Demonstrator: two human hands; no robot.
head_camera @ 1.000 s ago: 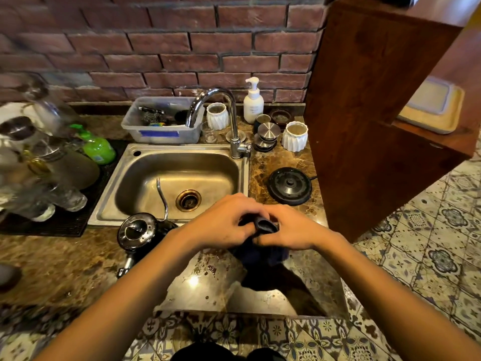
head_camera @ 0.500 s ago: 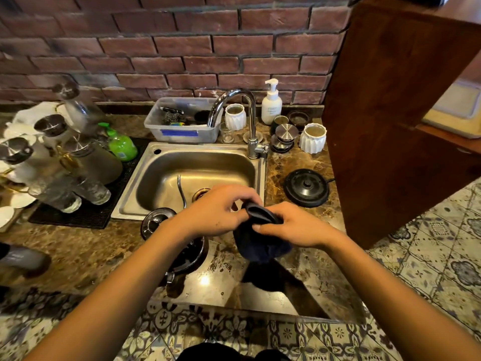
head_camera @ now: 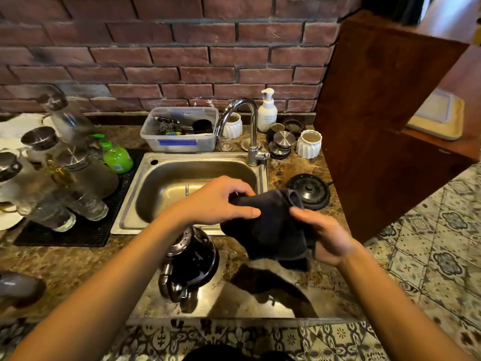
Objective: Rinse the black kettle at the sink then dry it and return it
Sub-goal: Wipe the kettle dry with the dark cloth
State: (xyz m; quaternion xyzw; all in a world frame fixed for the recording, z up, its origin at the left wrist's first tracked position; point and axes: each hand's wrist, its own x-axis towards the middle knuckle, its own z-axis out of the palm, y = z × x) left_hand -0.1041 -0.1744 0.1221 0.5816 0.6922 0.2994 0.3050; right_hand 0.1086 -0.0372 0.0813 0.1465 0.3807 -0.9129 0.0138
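The black kettle (head_camera: 191, 259) stands on the marble counter just in front of the steel sink (head_camera: 145, 188), wet with droplets, partly hidden under my left forearm. Its thin spout pokes up over the sink basin. A dark cloth (head_camera: 273, 227) hangs spread between my hands above the counter. My left hand (head_camera: 221, 201) pinches its upper left edge and my right hand (head_camera: 325, 238) grips its right side. The kettle's round black base (head_camera: 309, 190) sits on the counter right of the sink.
A tap (head_camera: 250, 126), soap pump bottle (head_camera: 267, 112), white cups (head_camera: 309, 144) and a plastic tub (head_camera: 179, 130) line the back. Glass jars (head_camera: 65, 183) and a green bottle (head_camera: 117, 155) stand on a black mat at left. A wooden cabinet (head_camera: 377, 126) rises at right.
The bunched cloth has been opened out between my hands and lifted slightly. The view has shifted, so the kettle now lies under my left forearm.
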